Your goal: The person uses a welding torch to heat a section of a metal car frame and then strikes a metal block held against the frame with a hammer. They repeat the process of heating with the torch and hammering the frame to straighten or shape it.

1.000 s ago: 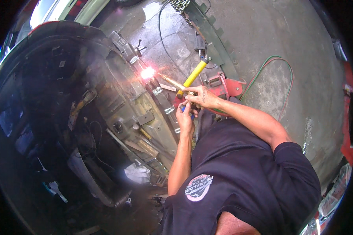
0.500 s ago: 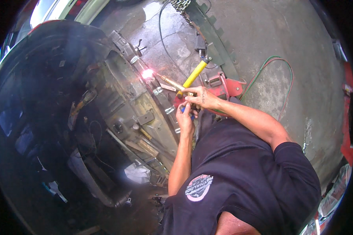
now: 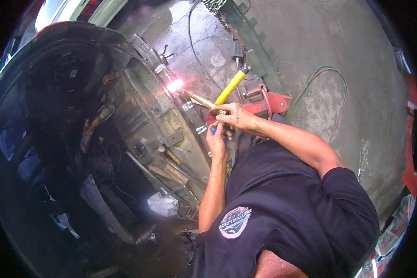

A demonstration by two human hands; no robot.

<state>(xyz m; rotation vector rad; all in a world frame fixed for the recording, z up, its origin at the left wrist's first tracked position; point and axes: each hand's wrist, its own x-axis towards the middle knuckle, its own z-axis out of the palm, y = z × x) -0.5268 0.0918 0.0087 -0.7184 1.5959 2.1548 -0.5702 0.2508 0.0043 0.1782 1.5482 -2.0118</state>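
Note:
My right hand (image 3: 238,116) is closed around the brass gas torch (image 3: 202,100), whose tip points up and left. At the tip, a very bright pinkish-white glow (image 3: 175,85) lies against the metal sill (image 3: 188,107) of a stripped car body. Just below, my left hand (image 3: 217,141) is closed on the torch's rear end, its fingertips close to my right fingers. A blue part (image 3: 214,131) shows between the left fingers; its exact form is hidden. The glare hides the metal right at the flame.
A yellow cylinder tool (image 3: 230,87) stands beyond my hands, by a red metal stand (image 3: 277,103) and a dark green frame rail (image 3: 259,58). Green and red hoses (image 3: 343,85) loop over the concrete floor at right. The dark car interior (image 3: 55,162) fills the left, with a crumpled white cloth (image 3: 163,204).
The torch and both hands have shifted very slightly, and the glow has moved a touch right along the sill. The grip of both hands looks the same.

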